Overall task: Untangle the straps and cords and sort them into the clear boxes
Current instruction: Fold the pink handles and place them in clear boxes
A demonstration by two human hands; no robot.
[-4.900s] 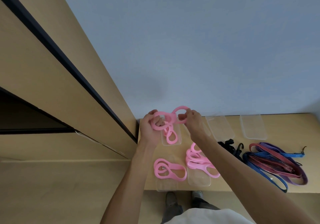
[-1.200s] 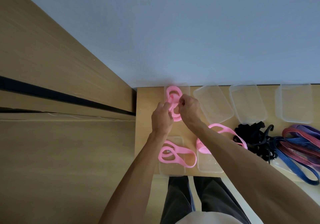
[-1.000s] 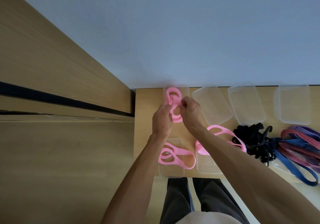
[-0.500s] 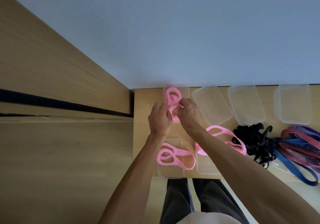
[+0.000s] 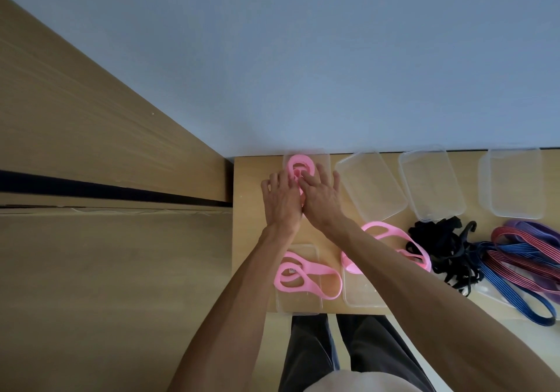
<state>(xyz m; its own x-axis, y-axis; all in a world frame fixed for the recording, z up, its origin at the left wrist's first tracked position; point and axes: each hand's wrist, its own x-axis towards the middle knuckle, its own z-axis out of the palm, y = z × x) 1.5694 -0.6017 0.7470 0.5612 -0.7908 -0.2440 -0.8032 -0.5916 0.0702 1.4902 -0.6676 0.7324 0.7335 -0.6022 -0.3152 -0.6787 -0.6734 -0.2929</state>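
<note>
Soft, even, fairly dim light fills the view, casting only faint shadows under the hands (image 5: pixel 303 201) on the desk (image 5: pixel 251 240). No glare shows. Wide-angle distortion bends straight lines toward 9 o'clock and 3 o'clock. Fine detail looks slightly soft throughout.

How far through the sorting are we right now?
Done: one pink band lies in the near-left box. In hand: both hands, left and right, press another pink band into the far-left box. Left: a third pink band, the black straps, the striped cords; three far boxes hold nothing.
</note>
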